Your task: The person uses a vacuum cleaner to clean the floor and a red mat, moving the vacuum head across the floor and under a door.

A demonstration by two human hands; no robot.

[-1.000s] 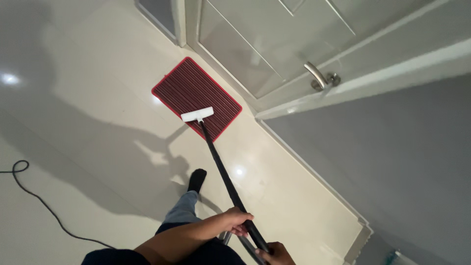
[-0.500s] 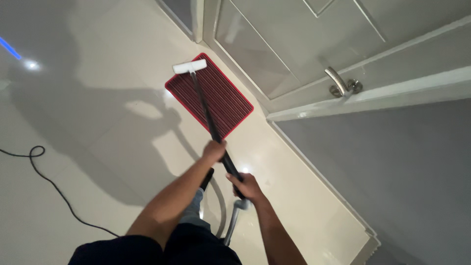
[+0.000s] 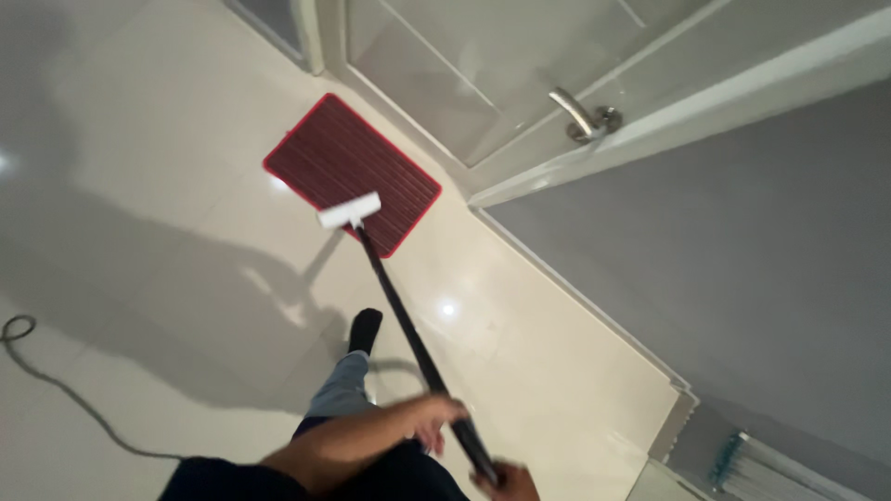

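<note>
Fingers of both hands wrap the black pole [image 3: 399, 306], its white head [image 3: 349, 211] on the red mat's [image 3: 353, 172] near edge.

The left hand [image 3: 432, 419] grips a black vacuum wand [image 3: 408, 325] partway up, while the right hand [image 3: 509, 482] holds its lower end at the frame's bottom edge. The wand's white floor head [image 3: 349, 211] rests on the near edge of a red ribbed mat [image 3: 348, 167] lying on the glossy tile floor [image 3: 139, 186] before a white door [image 3: 483, 65]. A dark cable [image 3: 56, 390] trails at left.

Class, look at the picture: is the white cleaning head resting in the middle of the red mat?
No, the white cleaning head sits at the near edge of the red mat.
</note>
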